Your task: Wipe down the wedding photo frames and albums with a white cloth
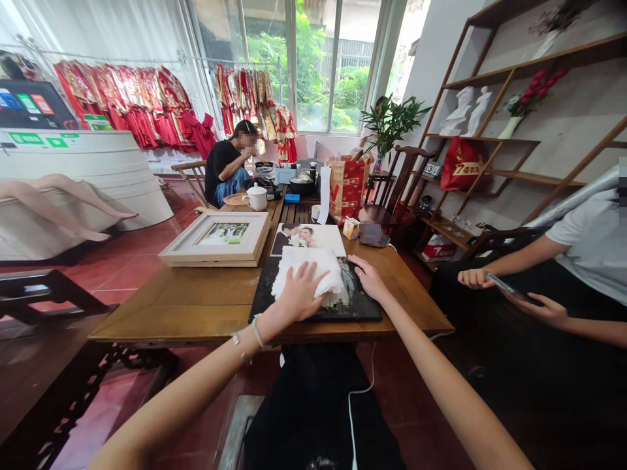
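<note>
An open photo album (259, 294) lies on the wooden table in front of me, its near page dark and its far page a light wedding photo (307, 239). A crumpled white cloth (289, 261) covers the middle of the dark page. My left hand (302, 292) presses flat on this cloth, fingers spread. At the page's right edge rests my right hand (368, 277), fingers stretched out and apart, holding nothing. Part of the dark page's picture is hidden under the cloth and the left hand.
A framed photo (215, 238) lies left of the album on the table (161, 300). Beyond stand a white lidded cup (257, 197), a red paper bag (349, 186) and a small box (351, 228). One person eats at the far end; another sits at right with a phone (512, 287).
</note>
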A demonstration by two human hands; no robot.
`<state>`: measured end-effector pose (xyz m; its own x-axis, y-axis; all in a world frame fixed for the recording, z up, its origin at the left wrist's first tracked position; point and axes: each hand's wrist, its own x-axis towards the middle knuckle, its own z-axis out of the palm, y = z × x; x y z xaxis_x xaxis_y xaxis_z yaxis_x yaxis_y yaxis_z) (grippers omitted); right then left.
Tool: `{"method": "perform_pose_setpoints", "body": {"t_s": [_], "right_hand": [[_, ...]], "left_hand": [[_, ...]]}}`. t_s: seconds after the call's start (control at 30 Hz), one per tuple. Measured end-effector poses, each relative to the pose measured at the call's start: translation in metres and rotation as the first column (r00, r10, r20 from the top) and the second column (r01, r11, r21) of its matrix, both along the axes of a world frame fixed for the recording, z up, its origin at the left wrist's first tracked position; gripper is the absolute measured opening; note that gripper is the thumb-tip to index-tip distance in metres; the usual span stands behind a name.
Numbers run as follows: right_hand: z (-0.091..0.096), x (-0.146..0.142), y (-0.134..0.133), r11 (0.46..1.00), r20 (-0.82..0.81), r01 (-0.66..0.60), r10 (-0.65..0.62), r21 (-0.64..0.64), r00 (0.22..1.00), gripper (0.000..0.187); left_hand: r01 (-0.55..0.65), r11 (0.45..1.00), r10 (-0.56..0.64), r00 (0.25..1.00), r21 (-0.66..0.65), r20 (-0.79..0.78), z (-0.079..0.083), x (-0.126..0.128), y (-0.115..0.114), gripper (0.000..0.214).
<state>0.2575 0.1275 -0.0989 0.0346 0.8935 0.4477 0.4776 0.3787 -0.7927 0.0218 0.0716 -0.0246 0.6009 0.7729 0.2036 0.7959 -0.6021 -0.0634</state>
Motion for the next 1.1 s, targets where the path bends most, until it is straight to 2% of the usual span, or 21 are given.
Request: {"method": "perform_pose_setpoints", "body": {"t_s": [0.13,0.2,0.27,0.33,0.47,0.77,0.87,0.97,1.1], "right_hand": [[0.002,0.001,-0.001,1.0,0.009,-0.006,0.006,-0.002,1.0,0.04],[0.003,0.001,-0.001,1.0,0.014,-0.01,0.01,-0.001,1.0,0.04],[0.004,0.002,0.0,1.0,0.018,-0.006,0.006,0.003,1.0,0.041],[0.004,0.002,0.0,1.0,0.029,0.002,-0.002,0.002,1.0,0.041],[0.004,0.002,0.0,1.0,0.04,0.003,-0.003,-0.003,0.999,0.041],[-0.001,0.001,0.0,1.0,0.025,-0.005,0.005,0.006,1.0,0.041],[-0.002,0.001,0.0,1.0,0.031,-0.003,0.003,0.003,1.0,0.042],[-0.003,0.001,0.001,1.0,0.029,-0.006,0.006,0.001,1.0,0.041],[-0.002,0.002,0.001,1.0,0.008,-0.018,0.018,-0.004,1.0,0.039]], "left_hand": [[0.004,1.0,-0.004,0.999,-0.012,0.032,-0.003,-0.014,-0.055,0.059],[0.006,1.0,-0.006,0.999,-0.017,0.035,-0.005,-0.02,-0.076,0.064],[0.014,1.0,-0.013,0.999,-0.017,0.037,-0.006,-0.024,-0.087,0.066],[0.018,1.0,-0.018,0.999,-0.01,0.047,-0.006,-0.025,-0.088,0.066],[-0.009,1.0,0.008,0.998,0.012,0.055,-0.005,-0.019,-0.066,0.061],[-0.046,0.999,0.046,0.998,-0.015,-0.036,0.0,-0.006,0.031,0.051],[-0.062,0.998,0.061,0.998,-0.031,-0.033,0.0,-0.004,0.053,0.05],[-0.077,0.997,0.076,0.997,-0.03,-0.026,-0.001,-0.004,0.055,0.049],[-0.082,0.996,0.081,0.996,-0.039,-0.032,0.0,-0.009,0.028,0.05]]}}
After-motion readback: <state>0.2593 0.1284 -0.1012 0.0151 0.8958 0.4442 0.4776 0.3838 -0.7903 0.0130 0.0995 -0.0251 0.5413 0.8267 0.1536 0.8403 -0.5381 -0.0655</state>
